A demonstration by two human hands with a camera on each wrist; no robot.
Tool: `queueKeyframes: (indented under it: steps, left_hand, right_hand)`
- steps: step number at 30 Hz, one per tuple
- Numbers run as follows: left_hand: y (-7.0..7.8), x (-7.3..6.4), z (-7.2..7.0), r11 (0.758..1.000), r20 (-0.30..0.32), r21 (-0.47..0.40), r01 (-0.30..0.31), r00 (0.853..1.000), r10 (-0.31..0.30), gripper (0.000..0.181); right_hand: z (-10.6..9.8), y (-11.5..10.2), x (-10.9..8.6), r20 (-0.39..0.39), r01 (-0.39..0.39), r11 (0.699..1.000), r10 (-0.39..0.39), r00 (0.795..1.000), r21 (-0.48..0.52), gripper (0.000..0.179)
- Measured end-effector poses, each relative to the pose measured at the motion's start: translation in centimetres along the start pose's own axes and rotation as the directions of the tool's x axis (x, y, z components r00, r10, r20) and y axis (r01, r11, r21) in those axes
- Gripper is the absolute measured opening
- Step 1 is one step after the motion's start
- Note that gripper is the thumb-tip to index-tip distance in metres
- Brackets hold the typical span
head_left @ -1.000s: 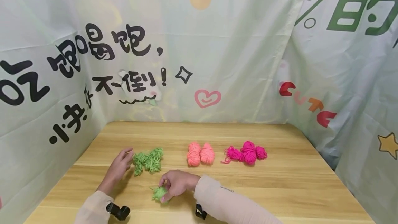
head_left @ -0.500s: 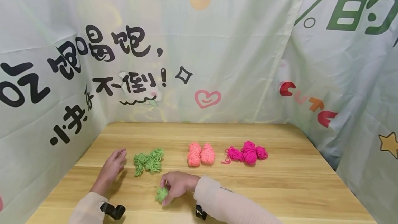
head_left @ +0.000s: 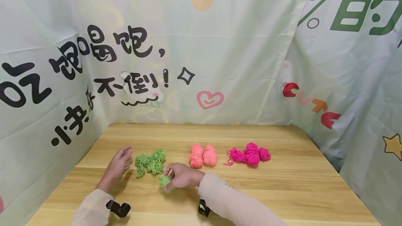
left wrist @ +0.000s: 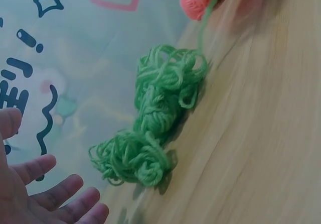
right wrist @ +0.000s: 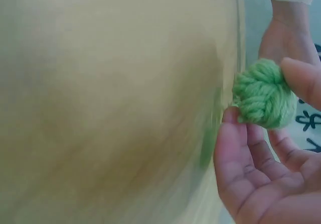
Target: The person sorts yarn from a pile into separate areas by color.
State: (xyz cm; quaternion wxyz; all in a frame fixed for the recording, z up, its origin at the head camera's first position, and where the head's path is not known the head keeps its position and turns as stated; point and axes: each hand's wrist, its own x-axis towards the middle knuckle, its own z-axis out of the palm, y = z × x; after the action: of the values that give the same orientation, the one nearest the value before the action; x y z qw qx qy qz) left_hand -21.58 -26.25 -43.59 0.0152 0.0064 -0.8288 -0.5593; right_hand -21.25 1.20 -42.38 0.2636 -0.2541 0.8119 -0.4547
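Observation:
Between thumb and fingers my right hand (head_left: 183, 176) pinches a small green ball of yarn (right wrist: 266, 94). In the head view it is just in front of a loose, loopy heap of green yarn (head_left: 152, 162). The left wrist view shows that heap as tangled clumps (left wrist: 160, 106), with a strand running up from it toward more green yarn at the top edge. Left of the heap, my left hand (head_left: 119, 163) is held with fingers extended and nothing in it; in the left wrist view the fingers (left wrist: 65, 196) are spread apart from the yarn.
Two coral yarn balls (head_left: 203, 156) lie side by side at mid table. Farther right is a group of magenta yarn balls (head_left: 252, 154) with a loose strand. Printed cloth (head_left: 201, 62) walls in the wooden table (head_left: 267, 194) at the back and sides.
My right hand has carried the green ball away from the table's front, toward the heap. My left hand drew back from the heap, then shifted slightly forward again.

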Motion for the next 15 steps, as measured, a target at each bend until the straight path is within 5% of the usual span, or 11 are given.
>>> queueKeyframes:
  steps: [5, 15]
  left_hand:
    - [0.3, 0.0, 0.8, 1.0, 0.017, 0.0, -0.007, 1.0, 0.007, 0.064]
    - [0.3, 0.5, 1.5, 1.0, 0.028, -0.002, -0.006, 1.0, 0.006, 0.068]
  right_hand:
    - [-0.2, 0.3, 0.4, -0.015, -0.008, 0.99, 0.011, 1.0, 0.14, 0.036]
    - [-0.6, 0.0, 1.0, -0.063, -0.018, 0.969, 0.034, 0.997, 0.247, 0.036]
